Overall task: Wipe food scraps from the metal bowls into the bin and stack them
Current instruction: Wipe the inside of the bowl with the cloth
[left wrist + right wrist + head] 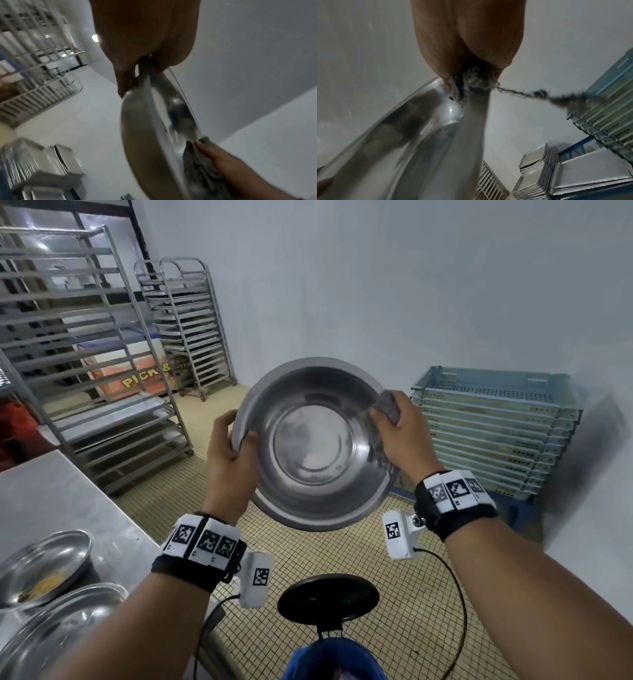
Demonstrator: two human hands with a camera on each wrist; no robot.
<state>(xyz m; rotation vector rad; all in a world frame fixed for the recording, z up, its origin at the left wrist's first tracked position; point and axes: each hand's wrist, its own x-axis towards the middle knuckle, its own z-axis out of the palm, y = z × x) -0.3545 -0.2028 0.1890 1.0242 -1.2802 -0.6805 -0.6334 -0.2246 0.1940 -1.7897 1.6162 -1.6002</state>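
A wide metal bowl (pixel 310 440) is held up, tilted with its inside facing me and looking clean. My left hand (pixel 236 440) grips its left rim, thumb inside the bowl. My right hand (pixel 390 422) pinches a grey cloth (pixel 388 405) against the right rim. The left wrist view shows the bowl (pixel 142 135) edge-on with the cloth (pixel 202 162) at its far rim. In the right wrist view the cloth (pixel 471 79) sits bunched at my fingertips on the bowl's rim (pixel 412 121). Below stands a bin with a black lid (pixel 329 597).
Two more metal bowls, one with yellowish scraps (pixel 41 570) and another (pixel 58 631) in front of it, stand on the steel table (pixel 54 501) at the left. Tray racks (pixel 96 371) line the left side. Stacked crates (pixel 489 433) stand at the right wall.
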